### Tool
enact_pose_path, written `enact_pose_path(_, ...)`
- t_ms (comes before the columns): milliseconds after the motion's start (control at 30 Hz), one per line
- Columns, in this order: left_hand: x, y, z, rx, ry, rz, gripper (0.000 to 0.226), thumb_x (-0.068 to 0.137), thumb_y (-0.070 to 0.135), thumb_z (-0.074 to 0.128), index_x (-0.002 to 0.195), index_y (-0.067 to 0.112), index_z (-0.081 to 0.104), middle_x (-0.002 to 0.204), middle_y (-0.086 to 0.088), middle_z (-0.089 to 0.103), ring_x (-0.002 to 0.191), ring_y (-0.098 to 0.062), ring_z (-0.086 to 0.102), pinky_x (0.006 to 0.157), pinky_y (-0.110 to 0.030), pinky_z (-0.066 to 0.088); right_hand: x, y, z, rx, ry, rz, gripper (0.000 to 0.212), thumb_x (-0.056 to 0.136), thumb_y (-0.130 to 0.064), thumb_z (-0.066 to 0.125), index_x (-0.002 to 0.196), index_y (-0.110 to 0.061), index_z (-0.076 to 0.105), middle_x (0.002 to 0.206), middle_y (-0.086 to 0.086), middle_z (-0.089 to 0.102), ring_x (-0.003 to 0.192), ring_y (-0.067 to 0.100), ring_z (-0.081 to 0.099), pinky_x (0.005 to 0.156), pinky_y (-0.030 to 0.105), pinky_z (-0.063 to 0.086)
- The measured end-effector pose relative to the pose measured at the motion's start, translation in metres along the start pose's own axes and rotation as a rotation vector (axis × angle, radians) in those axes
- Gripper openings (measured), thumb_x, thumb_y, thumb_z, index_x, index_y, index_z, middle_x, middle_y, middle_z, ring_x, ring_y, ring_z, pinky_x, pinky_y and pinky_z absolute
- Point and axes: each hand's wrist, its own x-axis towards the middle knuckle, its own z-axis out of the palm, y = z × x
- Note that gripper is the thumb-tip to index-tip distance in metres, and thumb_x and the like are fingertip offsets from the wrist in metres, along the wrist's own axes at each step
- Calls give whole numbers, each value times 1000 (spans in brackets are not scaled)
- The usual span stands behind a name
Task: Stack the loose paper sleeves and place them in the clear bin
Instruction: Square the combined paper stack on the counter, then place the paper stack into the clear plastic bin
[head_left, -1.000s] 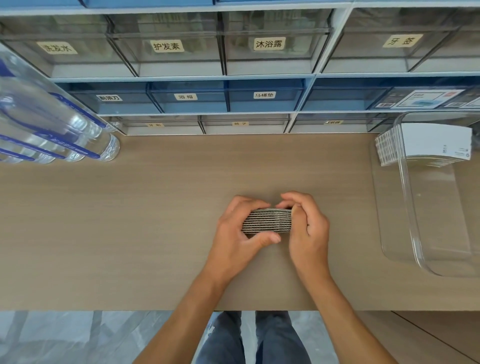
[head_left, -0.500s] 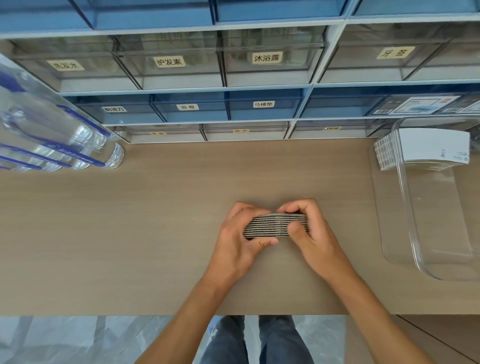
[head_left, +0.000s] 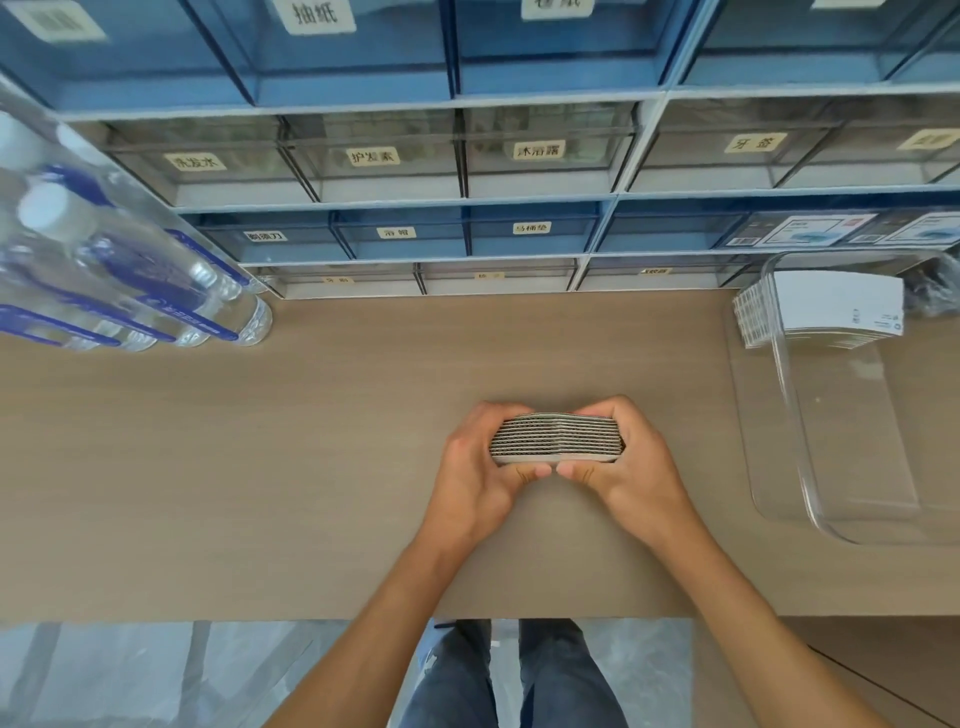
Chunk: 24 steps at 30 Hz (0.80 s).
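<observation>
A stack of flattened corrugated paper sleeves stands on edge on the wooden table, near the middle. My left hand clasps its left end and my right hand clasps its right end, thumbs meeting under the front face. The clear bin sits at the table's right side, apart from my hands. Inside it, at the far end, another stack of white sleeves leans upright.
A pack of water bottles lies at the far left of the table. Rows of labelled clear and blue drawers rise behind the table. The table's front edge runs just below my forearms.
Both hands have closed in evenly around the stack, thumbs now meeting at the front. The camera has tilted, so the scene sits lower in view.
</observation>
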Motion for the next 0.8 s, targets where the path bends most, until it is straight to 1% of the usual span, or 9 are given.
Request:
enact_pose_path(67, -1, 11, -6, -90, 19, -99, 58, 63, 1, 89, 97, 32, 55, 92, 11, 66, 80, 8, 64, 74, -12, 50, -4, -8, -2, 94, 16, 32, 46, 64, 6, 83, 94, -21, 60, 87, -3, 69, 73, -3, 63, 67, 16, 51)
enact_pose_path(133, -7, 22, -10, -168, 60, -163, 65, 62, -4, 89, 100, 30, 49, 95, 6, 63, 77, 7, 61, 71, -12, 51, -10, -15, -3, 208, 34, 56, 48, 62, 5, 86, 98, -15, 62, 89, 1, 72, 78, 3, 67, 69, 19, 54)
enact_pose_path(267, -20, 47, -17, -373, 155, -262, 68, 63, -1, 90, 115, 21, 52, 105, 2, 62, 81, 8, 62, 71, -12, 51, -24, -38, 1, 463, 94, 93, 41, 70, 8, 79, 105, -7, 64, 94, 7, 78, 85, 18, 74, 70, 25, 56)
enact_pose_path(367, -27, 64, -20, -599, 186, -323, 62, 68, -1, 87, 119, 14, 55, 103, -5, 72, 82, -7, 72, 69, -20, 56, -36, -60, 5, 568, 146, 104, 33, 75, 5, 77, 104, -6, 65, 96, 11, 78, 87, 24, 74, 73, 30, 56)
enact_pose_path(500, -38, 85, -22, -748, 179, -334, 55, 70, 8, 88, 118, 9, 61, 111, -14, 76, 98, -27, 74, 78, -33, 57, -55, -86, 8, 670, 215, 116, 34, 76, 1, 77, 108, 0, 65, 102, 19, 76, 96, 35, 73, 86, 45, 56)
enact_pose_path(533, -41, 90, -21, -768, 168, -334, 54, 69, 12, 87, 117, 9, 63, 111, -14, 76, 101, -29, 73, 82, -35, 57, -60, -91, 7, 687, 235, 116, 34, 76, 0, 77, 107, 1, 65, 103, 20, 76, 96, 36, 73, 87, 45, 56)
enact_pose_path(667, -49, 107, -11, -805, 113, -353, 52, 65, 22, 87, 112, 6, 68, 107, -13, 78, 103, -33, 72, 96, -47, 54, -74, -103, -5, 754, 302, 116, 30, 77, 1, 76, 105, 4, 65, 101, 22, 75, 89, 31, 74, 79, 40, 55)
enact_pose_path(733, -51, 117, -1, -819, 80, -361, 58, 60, 26, 87, 111, 4, 69, 106, -14, 78, 103, -34, 72, 97, -47, 53, -81, -104, -17, 776, 334, 117, 31, 77, 2, 75, 106, 5, 64, 101, 24, 75, 89, 32, 74, 80, 41, 55)
enact_pose_path(800, -53, 126, 12, -847, 43, -380, 58, 60, 24, 86, 112, 3, 70, 106, -14, 78, 103, -32, 72, 95, -43, 54, -87, -102, -30, 803, 361, 119, 32, 77, 1, 75, 107, 6, 64, 104, 25, 74, 93, 34, 73, 83, 42, 55)
